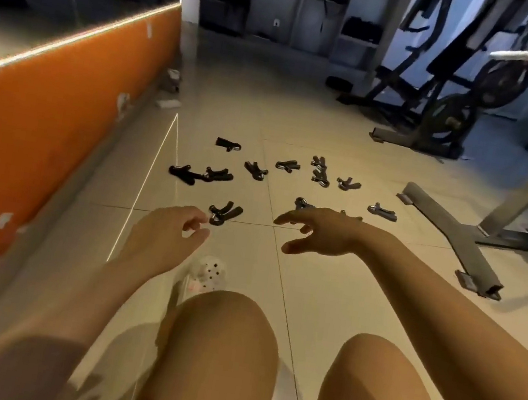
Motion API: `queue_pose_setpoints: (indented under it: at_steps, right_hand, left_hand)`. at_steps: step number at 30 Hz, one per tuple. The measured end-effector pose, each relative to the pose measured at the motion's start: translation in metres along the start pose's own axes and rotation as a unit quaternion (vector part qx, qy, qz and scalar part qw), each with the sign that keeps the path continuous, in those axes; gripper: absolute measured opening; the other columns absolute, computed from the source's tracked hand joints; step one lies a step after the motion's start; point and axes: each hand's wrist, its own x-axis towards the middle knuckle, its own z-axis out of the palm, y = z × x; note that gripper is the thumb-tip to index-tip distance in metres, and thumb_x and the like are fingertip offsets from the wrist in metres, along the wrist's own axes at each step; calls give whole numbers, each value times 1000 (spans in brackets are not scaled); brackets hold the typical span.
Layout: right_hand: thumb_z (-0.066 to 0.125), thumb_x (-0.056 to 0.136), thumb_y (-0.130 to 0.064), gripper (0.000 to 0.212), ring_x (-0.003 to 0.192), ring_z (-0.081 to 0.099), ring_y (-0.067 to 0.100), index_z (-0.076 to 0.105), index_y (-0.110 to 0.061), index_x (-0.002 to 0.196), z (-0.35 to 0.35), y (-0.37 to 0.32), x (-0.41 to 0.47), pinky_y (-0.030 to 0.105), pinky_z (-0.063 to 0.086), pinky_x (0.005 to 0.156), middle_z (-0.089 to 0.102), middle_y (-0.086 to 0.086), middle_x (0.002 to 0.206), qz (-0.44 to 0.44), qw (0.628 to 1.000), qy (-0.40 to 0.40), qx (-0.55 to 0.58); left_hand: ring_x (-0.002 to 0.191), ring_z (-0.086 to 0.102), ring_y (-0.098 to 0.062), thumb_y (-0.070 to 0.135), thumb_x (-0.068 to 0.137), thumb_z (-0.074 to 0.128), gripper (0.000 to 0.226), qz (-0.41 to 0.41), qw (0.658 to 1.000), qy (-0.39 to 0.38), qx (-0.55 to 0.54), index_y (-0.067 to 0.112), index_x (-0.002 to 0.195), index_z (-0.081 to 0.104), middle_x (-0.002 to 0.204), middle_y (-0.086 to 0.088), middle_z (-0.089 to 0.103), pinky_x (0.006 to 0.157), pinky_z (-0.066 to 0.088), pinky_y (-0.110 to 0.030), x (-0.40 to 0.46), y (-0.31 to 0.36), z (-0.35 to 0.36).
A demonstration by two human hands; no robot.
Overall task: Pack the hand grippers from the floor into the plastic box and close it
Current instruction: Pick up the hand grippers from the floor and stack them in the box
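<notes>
Nothing looked packed: the grippers [255, 170] lay scattered on the floor [329, 278], no box in view. The left hand [165, 233], loosely curled, and right hand [319, 230], spread, reached empty.

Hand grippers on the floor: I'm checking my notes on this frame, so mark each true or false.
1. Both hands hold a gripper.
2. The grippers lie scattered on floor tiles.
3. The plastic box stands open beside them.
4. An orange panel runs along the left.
1. False: left hand and right hand reach out, holding nothing.
2. True: hand grippers lie on the floor.
3. False: no box is visible.
4. True: orange panel.
</notes>
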Motion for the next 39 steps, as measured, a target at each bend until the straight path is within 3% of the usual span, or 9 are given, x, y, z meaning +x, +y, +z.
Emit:
queue_pose_setpoints:
  at_steps: [6,9,14,20,27,33,39]
  right_hand:
    - [63,88,-38,65,131,38,19,33,-28,144,17,-13,108,31,32,103,36,-1,149,-41,999,3,7]
    - [63,88,-36,66,133,36,18,32,-27,145,28,-4,144,26,31,101,35,-2,150,-47,999,-11,20]
    - [65,87,-36,70,135,34,21,29,-28,146,37,11,197,34,31,107,31,1,152,-21,999,-38,28]
    - [69,84,-31,75,136,32,25,28,-24,146,24,2,263,35,29,107,33,5,150,14,997,-75,20]
    - [73,80,-34,78,133,35,25,29,-29,145,1,-6,329,36,32,106,35,4,148,29,997,-46,58]
    - [76,78,-25,79,130,39,25,32,-27,145,-4,31,377,34,35,103,36,6,145,60,991,-25,118]
    - [76,77,-25,82,128,39,27,31,-26,145,45,64,461,35,36,104,33,7,145,80,986,-46,141]
  left_hand:
    - [88,60,-6,29,88,60,17,-53,998,22,4,22,103,66,92,11,65,77,44,-18,47,-63,1]
    - [87,61,-4,29,88,60,17,-58,998,29,0,23,101,67,90,13,66,82,49,-24,75,-84,7]
    - [90,62,-8,26,88,61,18,-69,997,26,-22,20,104,67,92,9,67,86,49,-29,112,-118,24]
    - [93,59,-6,30,89,59,21,-89,996,-24,-7,24,109,64,96,13,63,84,45,-25,142,-157,39]
    - [95,60,-11,28,87,61,24,-77,996,-47,13,23,110,64,96,10,62,86,48,-33,216,-182,29]
    - [101,57,-11,30,88,58,29,-41,992,-97,68,24,116,61,107,9,62,89,46,-31,290,-191,30]
    - [102,56,-13,31,88,57,32,-55,982,-127,127,24,118,59,112,7,62,91,46,-35,364,-235,62]
